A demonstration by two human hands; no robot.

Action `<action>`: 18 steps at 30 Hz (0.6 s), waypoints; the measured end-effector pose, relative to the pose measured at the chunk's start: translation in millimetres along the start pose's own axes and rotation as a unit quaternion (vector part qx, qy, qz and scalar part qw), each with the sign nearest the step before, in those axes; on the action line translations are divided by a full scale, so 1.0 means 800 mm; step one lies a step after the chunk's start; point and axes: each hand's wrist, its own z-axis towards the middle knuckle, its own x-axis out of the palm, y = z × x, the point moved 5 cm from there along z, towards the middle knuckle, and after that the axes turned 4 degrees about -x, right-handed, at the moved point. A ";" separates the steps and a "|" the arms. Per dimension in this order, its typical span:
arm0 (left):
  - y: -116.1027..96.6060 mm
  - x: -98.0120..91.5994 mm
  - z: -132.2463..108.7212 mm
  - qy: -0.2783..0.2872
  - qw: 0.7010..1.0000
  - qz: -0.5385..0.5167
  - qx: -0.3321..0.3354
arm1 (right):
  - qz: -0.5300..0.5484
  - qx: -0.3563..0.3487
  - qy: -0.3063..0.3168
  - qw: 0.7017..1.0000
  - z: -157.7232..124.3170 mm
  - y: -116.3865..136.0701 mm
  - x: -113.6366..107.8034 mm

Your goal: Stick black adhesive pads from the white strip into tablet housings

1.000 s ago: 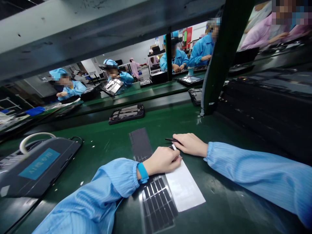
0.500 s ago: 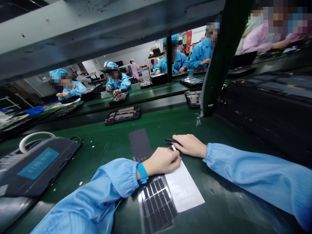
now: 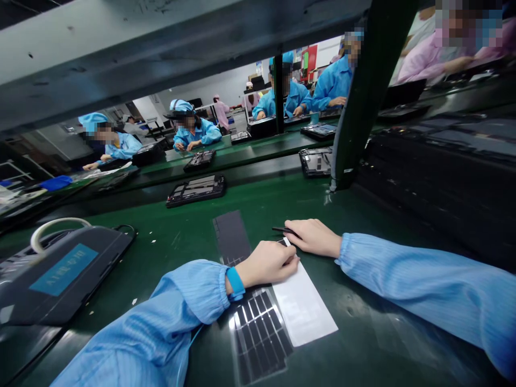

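Two hands [image 3: 266, 263], one blue wristband [image 3: 236, 283], one white strip [image 3: 302, 306], two black sheets [image 3: 231, 236], one pair tweezers [image 3: 282, 230].

head-worn view, facing forward and down, close above the hands [image 3: 268, 263]

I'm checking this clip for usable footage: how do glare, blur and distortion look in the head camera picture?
In the head view, glare streaks the left edge of the black slotted sheet; the wide lens bows the overhead grey beam and stretches the blue sleeve toward the frame edge; the left hand and right hand look sharp, without visible motion blur.
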 end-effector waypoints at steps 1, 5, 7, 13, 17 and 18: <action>0.000 0.000 0.000 0.000 1.000 0.001 0.001 | 0.000 0.000 0.000 1.000 0.000 0.000 0.000; 0.000 0.000 0.000 0.000 1.000 0.004 0.005 | 0.001 -0.002 -0.001 1.000 0.000 0.000 0.000; 0.000 0.000 0.000 -0.003 1.000 0.005 0.005 | 0.002 -0.003 -0.002 1.000 0.000 0.000 -0.001; 0.001 0.001 0.001 -0.008 1.000 0.002 0.007 | 0.003 -0.004 -0.004 1.000 0.000 0.001 -0.001; 0.001 0.002 0.000 -0.009 1.000 0.002 0.007 | 0.006 -0.004 -0.005 1.000 0.000 0.000 -0.001; 0.001 0.002 0.000 -0.008 1.000 0.002 0.007 | 0.006 -0.003 -0.005 1.000 0.000 0.000 -0.001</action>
